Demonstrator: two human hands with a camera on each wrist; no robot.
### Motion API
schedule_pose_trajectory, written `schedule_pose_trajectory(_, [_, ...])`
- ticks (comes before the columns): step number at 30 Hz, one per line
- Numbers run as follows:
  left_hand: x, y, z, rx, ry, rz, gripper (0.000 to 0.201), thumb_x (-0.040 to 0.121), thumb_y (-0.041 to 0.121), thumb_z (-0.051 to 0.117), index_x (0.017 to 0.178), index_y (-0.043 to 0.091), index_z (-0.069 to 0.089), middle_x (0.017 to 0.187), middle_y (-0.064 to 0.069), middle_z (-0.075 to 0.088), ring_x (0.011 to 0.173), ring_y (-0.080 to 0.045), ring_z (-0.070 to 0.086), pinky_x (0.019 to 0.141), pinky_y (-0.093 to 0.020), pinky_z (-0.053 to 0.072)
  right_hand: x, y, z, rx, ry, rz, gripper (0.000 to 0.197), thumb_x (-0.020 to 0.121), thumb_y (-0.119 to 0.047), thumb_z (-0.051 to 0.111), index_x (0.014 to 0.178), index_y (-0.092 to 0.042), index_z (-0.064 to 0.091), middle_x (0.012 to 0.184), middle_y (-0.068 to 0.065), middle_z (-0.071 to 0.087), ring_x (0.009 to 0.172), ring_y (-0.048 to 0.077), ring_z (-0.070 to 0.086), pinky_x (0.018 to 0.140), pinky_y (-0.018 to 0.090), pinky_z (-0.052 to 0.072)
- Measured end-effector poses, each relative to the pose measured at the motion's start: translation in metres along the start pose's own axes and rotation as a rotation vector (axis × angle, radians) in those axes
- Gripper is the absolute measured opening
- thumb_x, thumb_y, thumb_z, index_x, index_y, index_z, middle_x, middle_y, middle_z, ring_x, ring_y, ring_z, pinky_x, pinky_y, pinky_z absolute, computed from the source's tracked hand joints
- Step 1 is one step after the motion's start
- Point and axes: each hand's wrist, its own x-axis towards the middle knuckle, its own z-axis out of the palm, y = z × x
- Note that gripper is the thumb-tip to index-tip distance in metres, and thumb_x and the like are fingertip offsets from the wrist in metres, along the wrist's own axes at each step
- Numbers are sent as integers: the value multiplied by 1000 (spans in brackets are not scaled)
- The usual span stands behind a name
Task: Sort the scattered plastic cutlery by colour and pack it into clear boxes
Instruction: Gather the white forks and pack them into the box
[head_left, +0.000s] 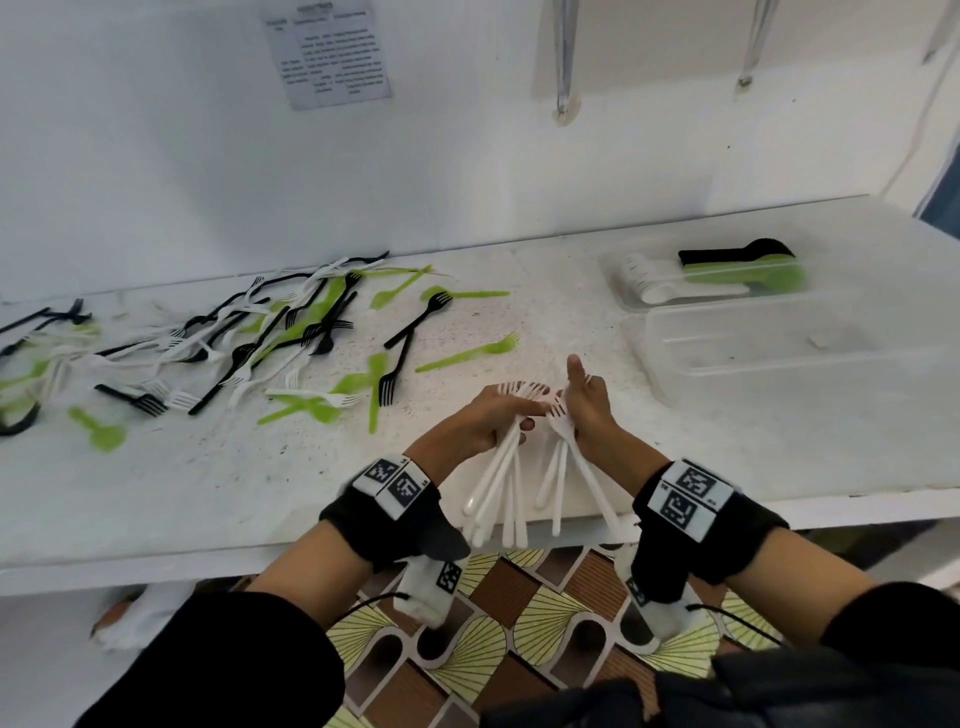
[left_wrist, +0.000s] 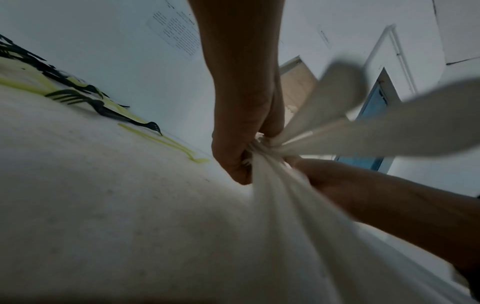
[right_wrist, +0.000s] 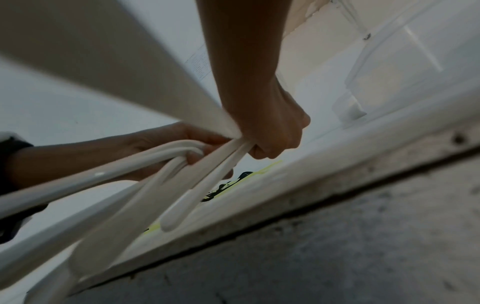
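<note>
Head view shows both hands meeting above the near edge of the white counter (head_left: 727, 441), each gripping a bunch of white forks. The left hand (head_left: 485, 418) has its fingers curled round several white forks (head_left: 496, 480) just below their heads; the tines fan out away from the person, toward the wall, and the long handles run back and down toward the person, spreading past the counter's edge. The right hand (head_left: 589, 410) closes on a smaller bunch of white forks (head_left: 563, 467) with its thumb standing straight up; these too have tines pointing away and handles trailing back toward the person. The two bunches touch or nearly touch at the heads.

Left wrist view shows the left hand (left_wrist: 241, 127) clenched round the fork necks, with the handles sweeping blurred toward the lens. Right wrist view shows the right hand (right_wrist: 270, 127) fisted on its handles and the left hand (right_wrist: 166, 139) beside it.

Scattered black, green and white cutlery (head_left: 249, 338) lies on the counter to the left, pointing every way. To the right stand two clear boxes: the far box (head_left: 623, 296) holds black, green and white pieces lying lengthwise, left to right; the nearer clear box (head_left: 769, 353) sits in front of it.
</note>
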Motion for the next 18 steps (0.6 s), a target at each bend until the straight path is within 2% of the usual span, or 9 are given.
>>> schedule_pose_trajectory(2, [1,0,-4,-32,17,-39,14,88,-3,56,76,4,58,60,-3,53,40,-5,50,36,-16,37,-1,-4,-2,98,-32,65,33,96,-47,38,84,-16,36,63,5,39,37,7,45,37,18,33])
schedule_pose_trajectory(4, [2,0,-10,-123,15,-78,12,92,0,47,83,4,53,68,-5,49,42,-6,53,36,-16,37,-6,-7,-5,232,-64,145,26,98,-34,38,82,-15,32,63,4,33,26,4,34,31,11,23])
schedule_pose_trajectory(8, [2,1,-21,-337,22,-116,26,91,3,31,81,8,55,69,-5,47,63,-17,52,39,-15,39,-13,-3,-11,490,-164,190,20,90,-14,36,73,-17,25,63,2,31,29,8,34,32,10,20])
schedule_pose_trajectory(9, [1,1,-22,-363,38,-119,26,90,3,30,82,8,54,66,-5,47,63,-18,54,40,-15,40,-12,0,-12,550,-177,185,19,86,-10,33,72,-18,24,64,2,30,31,9,36,32,11,22])
schedule_pose_trajectory(12, [3,-3,-22,-377,85,-106,24,86,3,30,81,8,53,53,-3,48,44,-15,52,41,-16,40,-10,9,-14,661,-211,148,23,77,1,22,67,-19,21,69,3,28,37,13,41,34,15,28])
schedule_pose_trajectory(14, [7,-6,-22,-362,112,-102,24,88,6,32,81,9,55,48,0,49,39,-12,49,42,-15,41,-10,11,-15,654,-244,137,28,76,8,19,68,-18,23,72,5,30,44,16,43,37,18,33])
schedule_pose_trajectory(15, [9,-8,-22,-360,109,-108,24,91,9,34,81,10,55,47,1,49,39,-11,48,42,-15,41,-10,12,-15,615,-248,136,31,77,12,19,72,-17,29,74,7,33,49,18,43,38,20,36])
schedule_pose_trajectory(16, [10,-8,-22,-352,103,-116,24,94,12,35,82,10,56,46,2,50,38,-10,48,42,-15,42,-11,12,-16,563,-243,135,34,80,14,19,85,-15,36,78,9,37,54,19,44,39,21,40])
schedule_pose_trajectory(18, [12,-9,-23,-334,76,-132,22,97,19,39,85,11,55,45,4,50,38,-9,48,43,-15,42,-14,11,-19,464,-263,119,42,86,14,20,113,-14,34,86,12,42,61,19,46,43,23,47])
